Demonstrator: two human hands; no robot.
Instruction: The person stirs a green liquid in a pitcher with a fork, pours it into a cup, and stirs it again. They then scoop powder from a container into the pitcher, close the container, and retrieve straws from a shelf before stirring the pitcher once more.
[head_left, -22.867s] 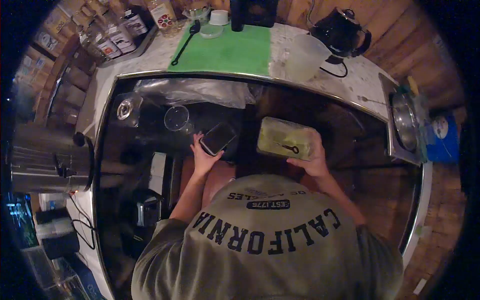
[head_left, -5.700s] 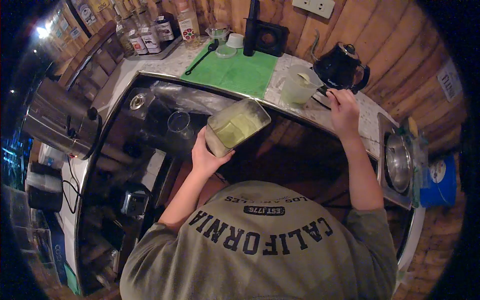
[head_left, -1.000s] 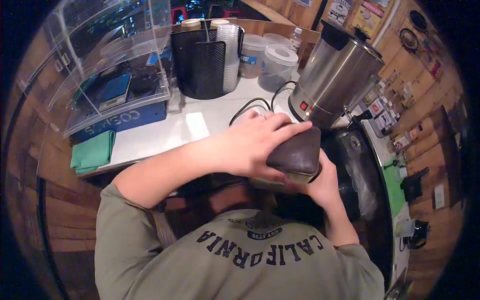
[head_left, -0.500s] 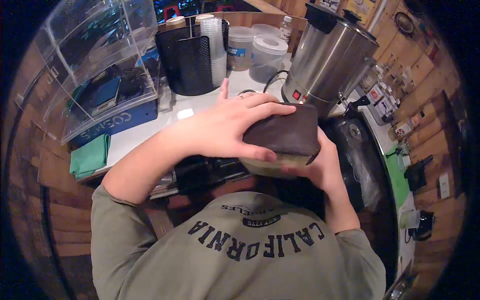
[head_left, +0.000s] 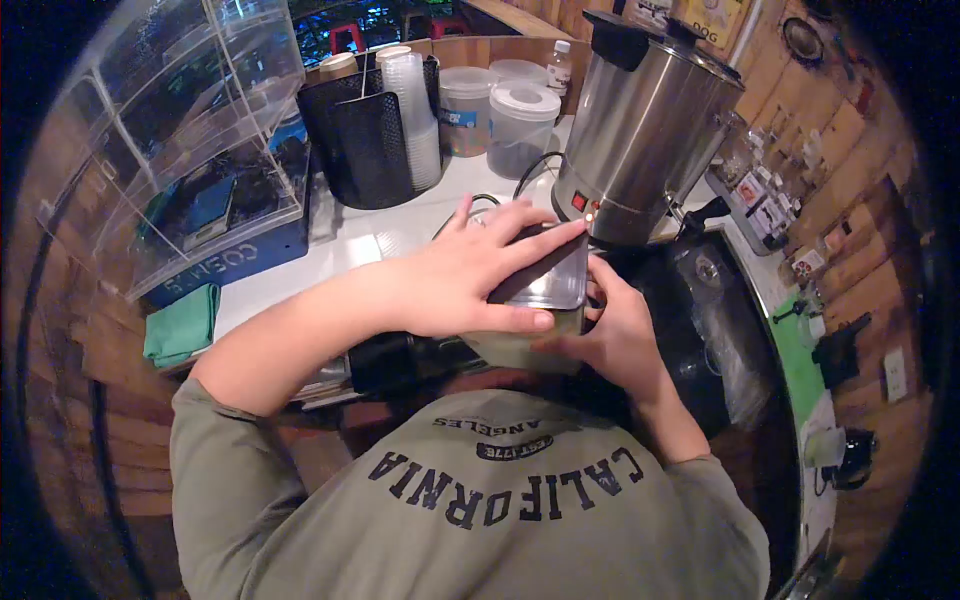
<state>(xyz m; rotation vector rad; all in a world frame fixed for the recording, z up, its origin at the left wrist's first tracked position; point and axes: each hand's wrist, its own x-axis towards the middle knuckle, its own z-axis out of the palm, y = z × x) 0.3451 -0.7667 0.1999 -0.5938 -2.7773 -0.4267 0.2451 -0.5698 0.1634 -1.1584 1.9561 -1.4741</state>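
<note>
In front of my chest I hold a square lidded container [head_left: 535,350] with pale greenish sides and a dark, shiny lid [head_left: 550,285]. My left hand [head_left: 470,265] lies across the lid, its fingers spread over the top and its thumb along the near edge. Wrapped round the right side of the container is my right hand [head_left: 610,325], with the thumb on the front. What is inside the container cannot be made out.
Behind my hands stands a steel dispenser [head_left: 650,120] with lit red lights. Also on the white counter are a black mesh holder [head_left: 355,150], stacked plastic cups [head_left: 410,110], clear tubs [head_left: 520,130], a blue bin [head_left: 235,265] and a green cloth [head_left: 182,325].
The container and both hands have shifted slightly left and down, and the container has turned. Its lid now catches bright light. My hands keep hold of it.
</note>
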